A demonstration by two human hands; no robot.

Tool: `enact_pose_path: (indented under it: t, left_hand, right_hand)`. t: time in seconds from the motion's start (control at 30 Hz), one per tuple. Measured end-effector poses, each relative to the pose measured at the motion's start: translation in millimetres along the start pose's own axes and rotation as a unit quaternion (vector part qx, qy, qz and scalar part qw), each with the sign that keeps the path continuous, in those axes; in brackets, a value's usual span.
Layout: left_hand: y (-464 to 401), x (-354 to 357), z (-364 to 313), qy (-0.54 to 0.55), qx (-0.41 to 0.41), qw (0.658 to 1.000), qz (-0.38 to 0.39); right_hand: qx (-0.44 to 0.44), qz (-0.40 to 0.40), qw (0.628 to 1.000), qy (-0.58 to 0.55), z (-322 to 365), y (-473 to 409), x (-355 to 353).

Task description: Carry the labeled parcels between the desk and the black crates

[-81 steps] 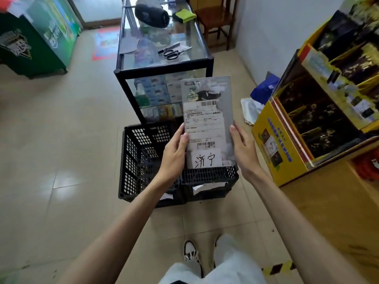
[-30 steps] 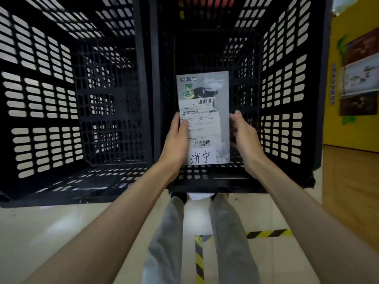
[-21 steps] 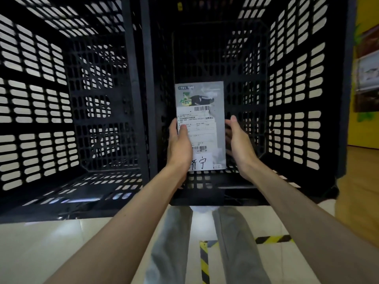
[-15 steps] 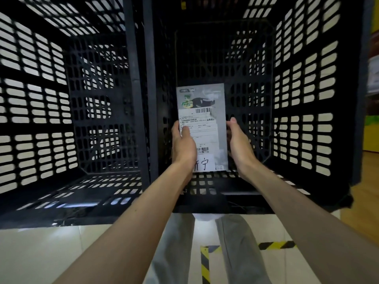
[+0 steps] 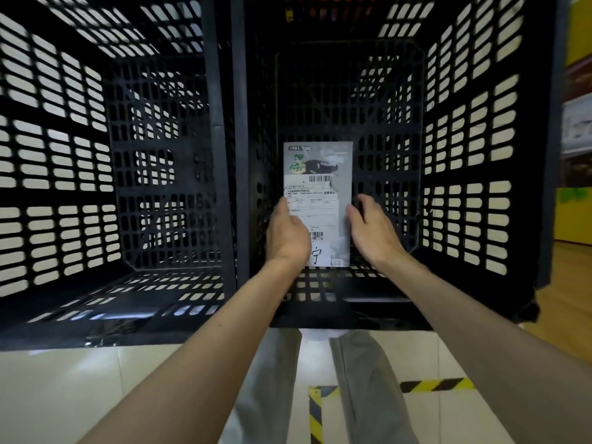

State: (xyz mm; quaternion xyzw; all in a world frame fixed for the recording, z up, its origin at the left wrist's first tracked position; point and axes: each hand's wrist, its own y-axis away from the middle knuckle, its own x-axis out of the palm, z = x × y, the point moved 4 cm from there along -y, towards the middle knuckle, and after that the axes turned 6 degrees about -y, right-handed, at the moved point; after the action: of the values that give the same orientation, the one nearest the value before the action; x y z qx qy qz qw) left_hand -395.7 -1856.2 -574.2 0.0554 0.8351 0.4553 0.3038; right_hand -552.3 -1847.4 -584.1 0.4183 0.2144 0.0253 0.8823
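Observation:
A flat grey parcel with a white shipping label and a handwritten tag lies low inside the right black crate, close to its slotted bottom. My left hand grips the parcel's lower left edge, thumb on the label, and hides part of the tag. My right hand sits at the parcel's right edge with relaxed, spread fingers, only the thumb near the edge. A second black crate stands directly to the left with nothing visible in it.
Both crates stand on a pale tiled floor. Yellow-black hazard tape runs across the tiles by my grey-trousered legs. A yellow display stand and a wooden surface lie to the right.
I have bent over the crates and lowered the parcel deep into the right one. My right hand's fingers have come off the parcel's edge and spread; the left hand still holds it.

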Motion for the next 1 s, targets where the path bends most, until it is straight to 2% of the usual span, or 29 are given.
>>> enact_pose_path:
  t: [0.07,0.13,0.2,0.27,0.37,0.47,0.57,0.63,0.73,0.8,1.0]
  left_hand:
    - [13.2,-0.2,-4.3,-0.120,0.095,0.987,0.047]
    - [18.6,4.4,-4.0,-0.239,0.144,0.955,0.098]
    - [15.6,4.8,-3.7,-0.322,0.145,0.928,0.119]
    - [9.3,5.3,-2.2,-0.364,0.129,0.913,0.129]
    - [4.1,12.5,2.0,-0.367,0.100,0.912,0.154]
    - [1.0,18.1,-0.5,-0.365,0.074,0.913,0.168]
    - [4.1,10.1,-16.6,-0.351,0.051,0.922,0.156]
    - [14.3,-1.6,-34.6,-0.330,0.033,0.931,0.150]
    - [40.5,-24.9,-59.9,-0.297,0.059,0.942,0.148]
    - [64.6,-47.9,-81.5,-0.280,0.098,0.948,0.113]
    - [144.2,-138.6,-185.1,-0.378,0.223,0.899,-0.022]
  right_hand:
    - [-0.083,-0.004,0.989,0.122,6.1,10.6,-6.5]
    - [-0.122,0.035,0.965,0.230,5.8,17.1,-2.8]
    - [-0.127,0.076,0.938,0.314,2.4,18.9,3.5]
    - [-0.130,0.085,0.918,0.364,1.6,18.9,7.8]
    - [-0.127,0.082,0.907,0.392,-2.0,18.5,12.9]
    - [-0.092,0.114,0.907,0.395,-5.1,18.2,17.0]
    - [-0.077,0.125,0.921,0.362,15.2,14.6,6.7]
    - [-0.092,0.105,0.930,0.340,38.4,17.0,-8.8]
    - [-0.136,0.069,0.929,0.337,75.3,36.5,-33.6]
    - [-0.160,0.036,0.923,0.347,101.2,56.0,-53.6]
    - [-0.240,-0.081,0.903,0.346,224.5,125.3,-132.6]
